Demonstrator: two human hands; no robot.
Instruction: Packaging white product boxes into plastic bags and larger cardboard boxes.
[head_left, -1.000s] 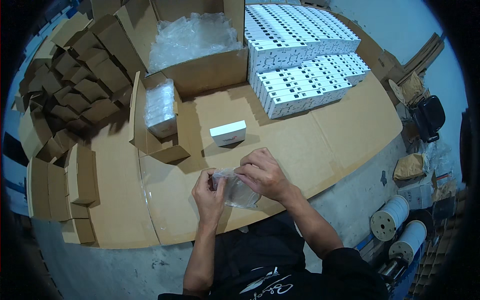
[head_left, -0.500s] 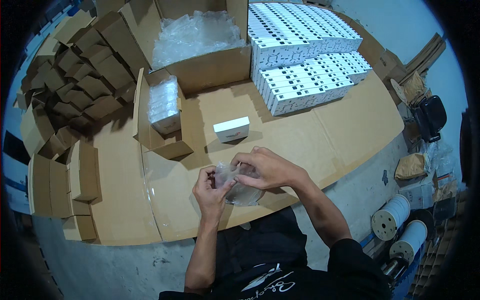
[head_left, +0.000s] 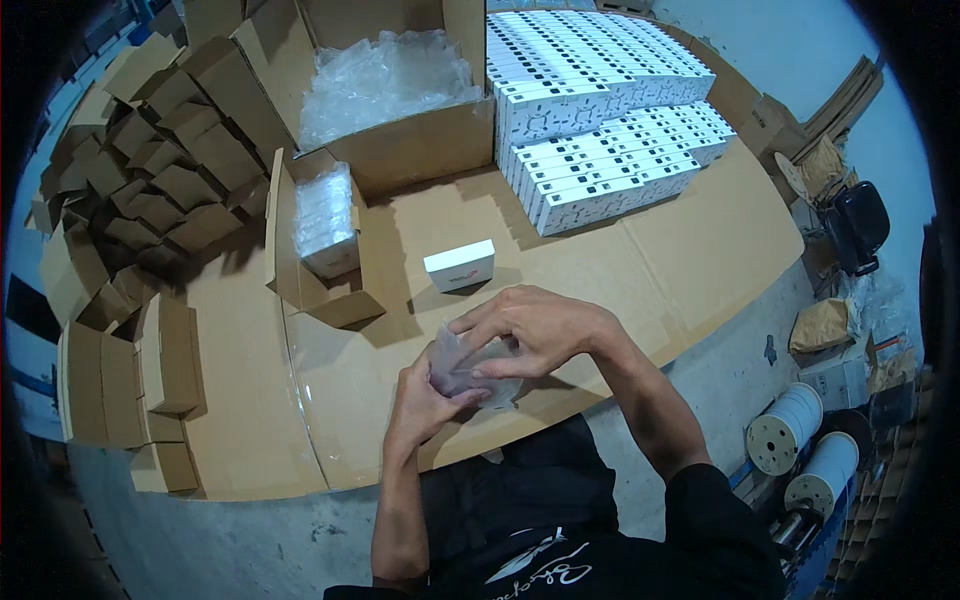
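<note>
Cardboard-covered table [head_left: 640, 260], small white box [head_left: 459, 265] at 12 o'clock of hands; left hand [head_left: 420, 398] pinches clear plastic bag [head_left: 470, 370] from below, right hand [head_left: 530, 325] fingers curled gripping its top; thin film could tear or slip if tugged

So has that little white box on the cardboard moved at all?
No. The small white box sits in the same spot beside the open carton; only the camera view shifted slightly.

bag [head_left: 470, 368]: thin clear glossy plastic, I think | worktop [head_left: 640, 270]: matt brown cardboard | small box [head_left: 460, 265]: smooth white card
</note>
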